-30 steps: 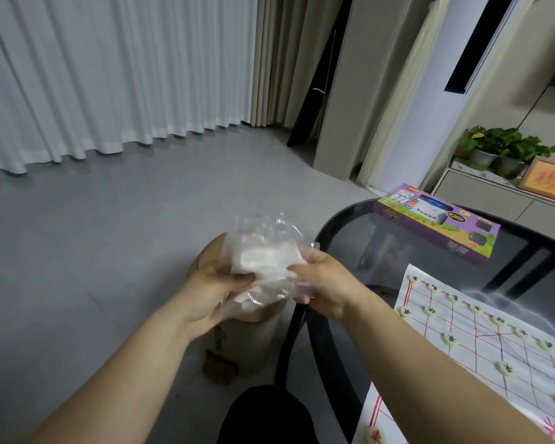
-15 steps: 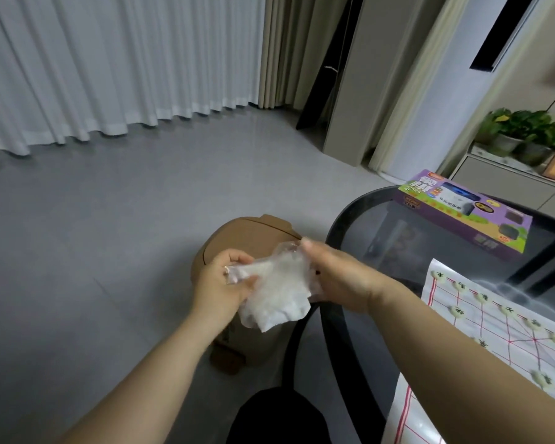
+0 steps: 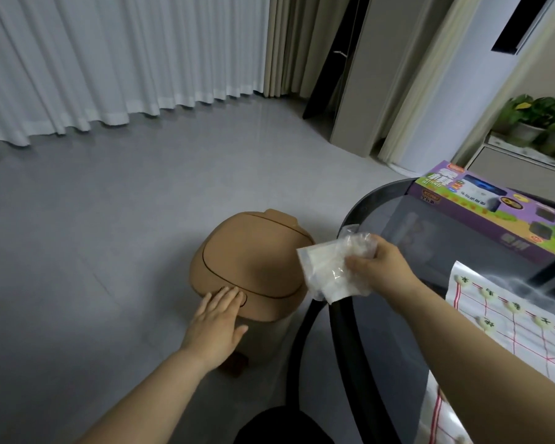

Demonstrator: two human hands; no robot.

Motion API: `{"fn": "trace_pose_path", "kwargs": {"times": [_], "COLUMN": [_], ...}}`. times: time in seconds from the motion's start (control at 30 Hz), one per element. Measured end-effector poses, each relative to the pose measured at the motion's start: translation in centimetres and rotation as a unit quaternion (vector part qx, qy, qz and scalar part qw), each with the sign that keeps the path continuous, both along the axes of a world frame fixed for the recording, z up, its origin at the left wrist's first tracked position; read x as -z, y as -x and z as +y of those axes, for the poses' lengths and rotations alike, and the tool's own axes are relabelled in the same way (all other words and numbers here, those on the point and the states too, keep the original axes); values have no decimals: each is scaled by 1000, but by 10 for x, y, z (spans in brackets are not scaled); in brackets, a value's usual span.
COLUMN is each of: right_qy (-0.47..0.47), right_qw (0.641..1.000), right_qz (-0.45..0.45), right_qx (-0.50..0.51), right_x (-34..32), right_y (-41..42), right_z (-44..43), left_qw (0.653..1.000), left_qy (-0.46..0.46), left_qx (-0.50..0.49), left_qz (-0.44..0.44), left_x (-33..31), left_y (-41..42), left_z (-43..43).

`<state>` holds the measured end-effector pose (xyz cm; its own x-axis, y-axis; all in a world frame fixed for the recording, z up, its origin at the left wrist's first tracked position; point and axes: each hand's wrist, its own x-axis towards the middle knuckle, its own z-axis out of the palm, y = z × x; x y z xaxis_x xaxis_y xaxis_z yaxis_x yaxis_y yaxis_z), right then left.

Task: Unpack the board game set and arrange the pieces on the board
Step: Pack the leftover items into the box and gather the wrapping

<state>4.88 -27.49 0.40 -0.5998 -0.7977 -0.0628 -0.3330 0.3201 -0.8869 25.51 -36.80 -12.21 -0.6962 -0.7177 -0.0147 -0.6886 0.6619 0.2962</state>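
Illegible Chinese characters on purple box [image 3: 491,208] and on round pieces [image 3: 462,279]

I have the left arm stretched forward and down. The left hand [image 3: 217,318] is palm-down, its fingers [image 3: 229,296] straight and close together, their tips touching the near edge of the bin lid [image 3: 253,251], and the thumb is splayed to the right. My right arm comes in bare from the lower right, and the right hand [image 3: 377,267] grips the crumpled plastic bag [image 3: 327,270], thumb in front and fingers curled over the top, with most of the bag hanging left of the fingertips.
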Motion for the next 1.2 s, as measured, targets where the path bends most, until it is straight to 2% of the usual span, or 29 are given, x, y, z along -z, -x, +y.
{"fn": "trace_pose_path", "kwargs": {"times": [0.1, 0.17, 0.3, 0.4, 0.53, 0.6, 0.63, 0.7, 0.73, 0.83, 0.97, 1.03, 1.13, 1.2], "right_qy": [-10, -16, -13, -7, -8, 11, 21, 25, 20, 14, 7, -21, -84, -151], "right_qw": [999, 999, 1000, 1000, 1000, 1000, 999, 995, 993, 987, 989, 990, 971, 940], "right_qz": [31, 37, 17, 20, 16, -11, -27, -46, -50, -54, -31, 18, 193, 291], "right_qx": [-5, -2, 5, 4, 9, -11, -32, -84, -108, -152, -146, -140, -110, -91], "right_x": [1, 1, 3, 5, 4, 1, -1, -3, -3, -2, 1, 4, 9, 16], "right_y": [0, 0, 0, 0, -2, -4, -5, -9, -11, -21, -24, -19, -5, 3], "right_z": [-4, -6, -4, -2, 0, 1, 1, -1, -3, -11, -17, -17, -15, -13], "left_qw": [995, 991, 988, 995, 999, 994, 972, 877, 853, 865, 903, 926, 941, 954], "left_qy": [95, 109, 123, 50, 35, -40, -126, -303, -349, -379, -331, -270, -117, -18], "left_qx": [18, 37, 24, -14, -30, -68, -99, -114, -86, 10, 30, -18, -158, -187], "left_qz": [-27, -74, -91, -84, -27, 82, 174, 356, 380, 328, 273, 264, 277, 232], "left_x": [9, 9, 16, 1, -6, -15, -24, -49, -65, -90, -99, -96, -82, -67], "left_y": [1, 2, 4, 7, 12, 14, 18, 27, 32, 44, 51, 54, 53, 53], "left_z": [-6, -5, -1, -1, -3, -5, -6, -6, -5, -8, -17, -24, -38, -49]}}
